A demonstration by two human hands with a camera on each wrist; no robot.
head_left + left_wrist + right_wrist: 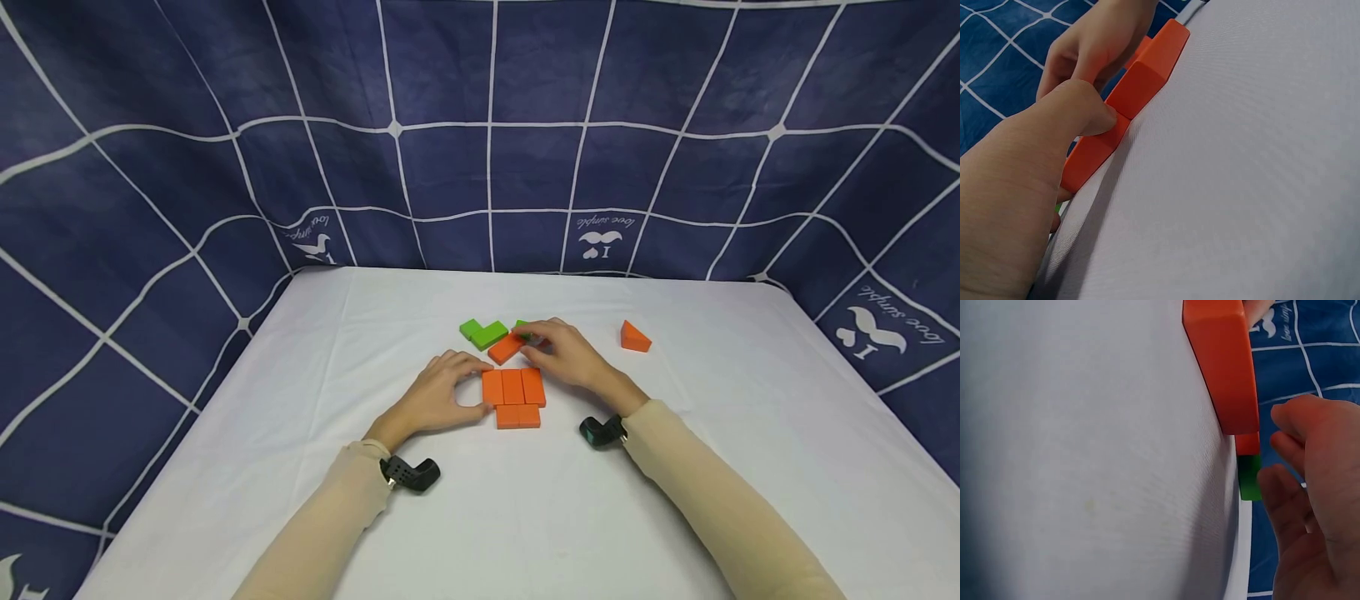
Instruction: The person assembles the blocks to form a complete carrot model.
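Note:
My left hand is at the left side of a group of flat orange blocks, three in a row with two smaller ones below. Its thumb and forefinger grip the leftmost orange block at its near and far ends; in the left wrist view, the thumb presses on an orange block. Above the row lies a slanted orange block. My right hand is at that block's right end, thumb and fingers apart. In the right wrist view, a gap shows between its fingertips and the orange and green blocks.
Behind the orange row lie a green L-shaped piece and another green block, partly hidden by the right hand. An orange wedge sits apart to the right. A white cloth covers the table; a blue checked curtain surrounds it.

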